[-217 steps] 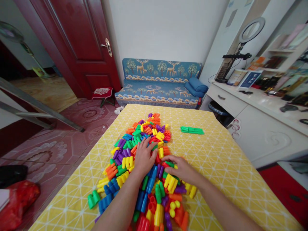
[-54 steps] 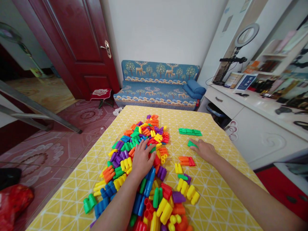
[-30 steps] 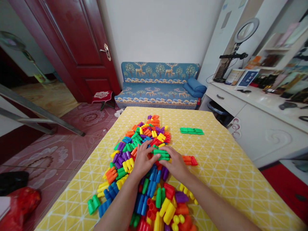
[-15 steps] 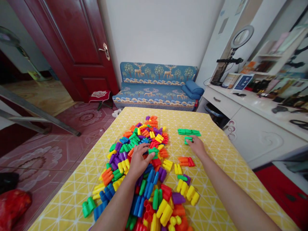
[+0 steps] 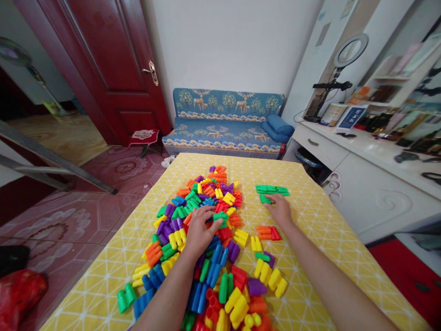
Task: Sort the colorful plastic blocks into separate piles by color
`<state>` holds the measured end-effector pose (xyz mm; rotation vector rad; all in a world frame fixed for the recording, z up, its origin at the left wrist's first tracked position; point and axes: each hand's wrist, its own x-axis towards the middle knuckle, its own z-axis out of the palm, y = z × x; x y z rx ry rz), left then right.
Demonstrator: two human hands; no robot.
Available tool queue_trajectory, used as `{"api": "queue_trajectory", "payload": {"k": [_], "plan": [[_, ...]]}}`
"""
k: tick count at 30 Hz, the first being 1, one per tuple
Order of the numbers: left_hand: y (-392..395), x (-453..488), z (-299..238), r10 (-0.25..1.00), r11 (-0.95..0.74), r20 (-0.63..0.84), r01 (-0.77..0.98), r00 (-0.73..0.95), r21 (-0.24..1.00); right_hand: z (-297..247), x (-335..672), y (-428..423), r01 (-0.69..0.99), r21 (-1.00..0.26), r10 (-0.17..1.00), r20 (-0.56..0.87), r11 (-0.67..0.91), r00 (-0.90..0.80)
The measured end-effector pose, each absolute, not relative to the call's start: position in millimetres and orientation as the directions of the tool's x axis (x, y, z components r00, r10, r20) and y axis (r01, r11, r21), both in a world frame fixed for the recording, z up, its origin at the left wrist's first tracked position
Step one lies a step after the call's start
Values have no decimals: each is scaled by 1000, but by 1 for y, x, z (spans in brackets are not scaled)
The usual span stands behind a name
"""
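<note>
My left hand (image 5: 200,230) is over the middle of a pile of coloured plastic toy blocks (image 5: 179,211). Its thumb and fingers close around the near end of a green block (image 5: 221,219). On the right side of the table, my right hand (image 5: 279,210) pinches another green block (image 5: 264,198) close to the tabletop. Just beyond it lies a row of joined green blocks (image 5: 272,189). Whether the pinched block touches that row I cannot tell.
A yellow patterned cloth covers the table (image 5: 320,257). Orange and red blocks (image 5: 268,232) lie nearer me, beside loose yellow blocks (image 5: 270,274). Beyond the table stands a blue sofa (image 5: 220,133); a white dresser (image 5: 375,170) is at the right.
My right hand has moved slightly left and away from me, carrying the green block nearer the green row. My left hand has stayed in place.
</note>
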<state>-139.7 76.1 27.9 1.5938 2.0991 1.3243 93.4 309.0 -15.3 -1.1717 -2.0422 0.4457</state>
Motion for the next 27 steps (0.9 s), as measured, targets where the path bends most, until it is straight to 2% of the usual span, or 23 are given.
{"api": "queue_trajectory", "payload": {"k": [12, 17, 19, 22, 24, 27], "plan": [[76, -140, 27, 849, 20, 347, 680, -399, 733, -7, 85, 315, 565, -612, 831, 457, 553, -318], [76, -139, 29, 844, 16, 351, 673, -406, 739, 16, 66, 279, 515, -609, 795, 511, 603, -328], [76, -138, 30, 841, 19, 350, 670, -412, 742, 31, 49, 247, 395, -618, 728, 502, 680, -467], [76, -138, 29, 839, 15, 361, 680, -407, 733, 52, 23, 198, 179, -594, 491, 420, 785, -763], [76, -139, 27, 839, 16, 367, 692, -401, 721, 60, 9, 175, 160, -521, 394, 376, 839, -839], [77, -141, 24, 842, 29, 361, 703, -400, 711, 63, -4, 157, 216, -418, 378, 356, 882, -855]]}}
